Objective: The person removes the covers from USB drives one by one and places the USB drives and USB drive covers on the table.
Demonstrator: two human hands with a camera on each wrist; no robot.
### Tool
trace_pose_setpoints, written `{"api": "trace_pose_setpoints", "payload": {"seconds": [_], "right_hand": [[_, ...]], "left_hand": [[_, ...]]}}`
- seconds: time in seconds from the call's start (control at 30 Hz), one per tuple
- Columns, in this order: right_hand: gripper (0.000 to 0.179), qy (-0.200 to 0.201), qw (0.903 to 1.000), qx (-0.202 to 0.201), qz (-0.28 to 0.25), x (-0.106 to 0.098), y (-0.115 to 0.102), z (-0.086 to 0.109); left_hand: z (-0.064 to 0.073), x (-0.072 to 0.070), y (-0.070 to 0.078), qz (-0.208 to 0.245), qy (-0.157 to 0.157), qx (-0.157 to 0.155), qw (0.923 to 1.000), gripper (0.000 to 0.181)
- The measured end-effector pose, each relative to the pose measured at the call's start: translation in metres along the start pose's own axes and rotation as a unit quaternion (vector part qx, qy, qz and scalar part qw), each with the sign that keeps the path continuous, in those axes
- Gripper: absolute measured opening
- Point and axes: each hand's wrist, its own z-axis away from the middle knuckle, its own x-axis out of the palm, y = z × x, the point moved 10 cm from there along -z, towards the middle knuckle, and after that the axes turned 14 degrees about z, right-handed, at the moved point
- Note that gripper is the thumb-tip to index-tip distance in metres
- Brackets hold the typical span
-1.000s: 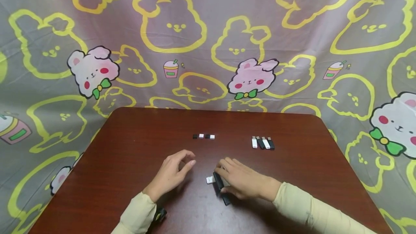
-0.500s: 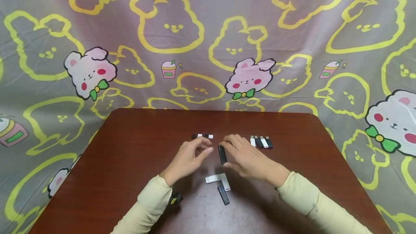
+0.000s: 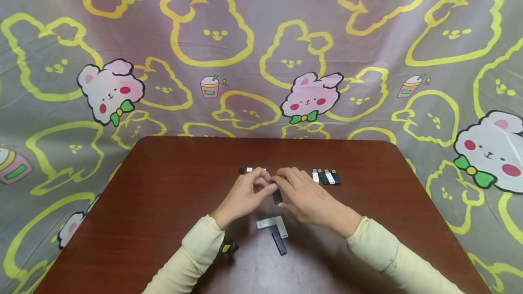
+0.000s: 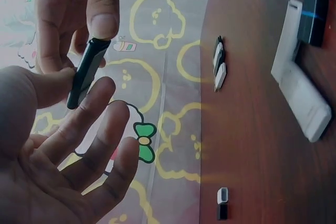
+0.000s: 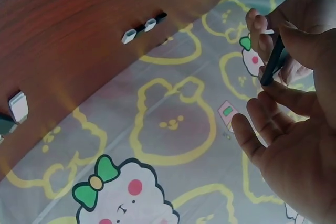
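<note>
A black USB stick (image 3: pixel 277 194) is up off the table between my two hands, over the middle of the tabletop. My right hand (image 3: pixel 308 196) pinches it by one end, with the thumb on it in the left wrist view. Thumb and index finger of my left hand (image 3: pixel 247 194) grip its other end (image 4: pixel 81 87), while the remaining left fingers spread out loosely. Below the hands lie two white USB sticks (image 3: pixel 266 223) and a dark one (image 3: pixel 279 243), close together.
Several small black and white caps (image 3: pixel 249 169) sit in a row at the back, partly behind my left hand. Farther right lies a row of uncapped USB sticks (image 3: pixel 326 177) with bare metal plugs. The brown table (image 3: pixel 184 162) ends at a patterned curtain (image 3: pixel 241 76).
My right hand has lifted the black USB stick from the pile and carried it up and back. The left hand has moved right and now takes hold of it too.
</note>
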Motion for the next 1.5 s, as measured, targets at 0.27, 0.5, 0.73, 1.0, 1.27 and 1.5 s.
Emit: {"api": "trace_pose_setpoints", "payload": {"seconds": [0.27, 0.5, 0.73, 1.0, 1.27, 1.5], "right_hand": [[0.061, 0.007, 0.9998, -0.001, 0.02, -0.001, -0.006, 0.0], [0.05, -0.036, 0.9881, 0.105, -0.107, 0.01, 0.014, 0.008], [0.013, -0.113, 0.9187, 0.134, -0.354, 0.038, 0.013, 0.014], [0.011, -0.127, 0.8963, 0.105, -0.412, 0.042, 0.009, 0.016], [0.012, -0.114, 0.9002, 0.079, -0.413, 0.038, 0.01, 0.017], [0.017, -0.13, 0.8882, 0.079, -0.433, 0.043, 0.005, 0.018]], "left_hand": [[0.003, 0.001, -0.005, 0.032, 0.001, -0.023, 0.9992, 0.015], [0.004, 0.0, -0.002, 0.04, 0.017, -0.024, 0.9988, 0.016], [0.008, 0.015, 0.002, 0.053, -0.019, -0.033, 0.9978, 0.01], [0.008, 0.025, 0.006, 0.004, -0.055, -0.015, 0.9984, 0.012], [0.007, 0.033, 0.007, 0.029, -0.095, -0.008, 0.995, 0.014], [0.008, 0.029, 0.008, 0.047, -0.1, 0.004, 0.9939, 0.01]]}}
